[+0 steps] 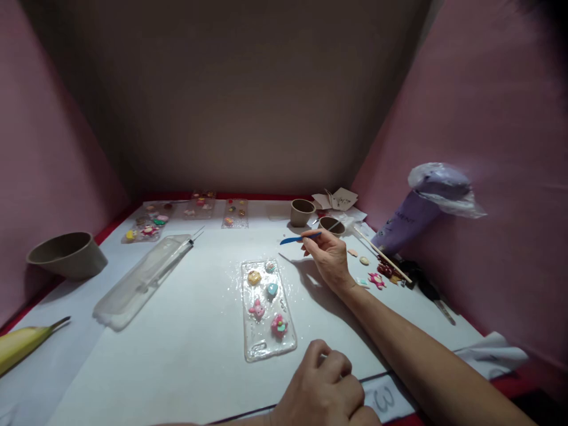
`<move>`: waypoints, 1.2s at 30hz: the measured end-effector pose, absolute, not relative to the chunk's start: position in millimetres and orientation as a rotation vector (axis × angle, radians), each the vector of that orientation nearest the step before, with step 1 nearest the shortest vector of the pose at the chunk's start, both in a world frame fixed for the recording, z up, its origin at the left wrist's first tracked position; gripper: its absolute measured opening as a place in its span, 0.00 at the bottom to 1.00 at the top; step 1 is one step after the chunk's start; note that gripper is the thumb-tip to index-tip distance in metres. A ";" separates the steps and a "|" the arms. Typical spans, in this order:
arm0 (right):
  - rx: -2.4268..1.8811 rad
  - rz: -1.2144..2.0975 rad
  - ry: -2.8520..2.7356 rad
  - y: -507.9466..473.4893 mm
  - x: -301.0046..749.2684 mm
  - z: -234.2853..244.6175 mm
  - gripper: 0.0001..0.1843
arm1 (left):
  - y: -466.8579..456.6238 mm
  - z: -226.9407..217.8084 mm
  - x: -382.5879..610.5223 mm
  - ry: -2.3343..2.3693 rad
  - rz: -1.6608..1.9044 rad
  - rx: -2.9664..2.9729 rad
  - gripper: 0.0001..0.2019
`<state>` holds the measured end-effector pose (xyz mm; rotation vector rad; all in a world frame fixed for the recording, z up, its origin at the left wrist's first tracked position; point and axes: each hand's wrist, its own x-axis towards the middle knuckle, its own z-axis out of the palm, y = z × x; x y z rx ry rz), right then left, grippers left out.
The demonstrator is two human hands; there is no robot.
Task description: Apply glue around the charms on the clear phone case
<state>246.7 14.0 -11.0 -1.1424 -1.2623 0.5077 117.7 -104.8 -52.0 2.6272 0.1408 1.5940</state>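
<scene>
A transparent phone case (pixel 262 349) lies flat on the white table, its surface glossy. Small charms sit on it, among them a pink rabbit-like head (pixel 256 309), a pink flower-like piece (pixel 279 326), a blue one (pixel 272 289) and a yellow one (pixel 254 277). Beyond the case, to its right, my right hand (pixel 331 260) pinches a small blue plastic knife (pixel 293 239), blade pointing left above the table. My left hand (pixel 326 390) rests closed at the near edge, just below the case. Its fingers are curled, and whatever they hold is mostly hidden.
Left of the case are a pale case-shaped tray (pixel 133 284) with a thin tool, a tapered pot (pixel 68 257) and a banana (pixel 26 344). Small pots (pixel 302 214) stand at the back. Loose charms (pixel 377 280), a wooden stick (pixel 384 255) and a purple bag (pixel 408 219) are right.
</scene>
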 end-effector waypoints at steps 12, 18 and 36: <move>-1.052 0.723 -1.372 4.7 234.2 -10.8 0.08 | -104.9 -57.0 117.0 0.164 1.463 2.688 0.12; -1.031 0.729 -1.402 4.1 232.8 -12.7 0.08 | -105.6 -49.3 118.1 0.165 1.576 2.606 0.14; -1.060 0.697 -1.456 4.9 232.1 -17.3 0.10 | -106.2 -57.4 116.5 0.163 1.465 2.675 0.12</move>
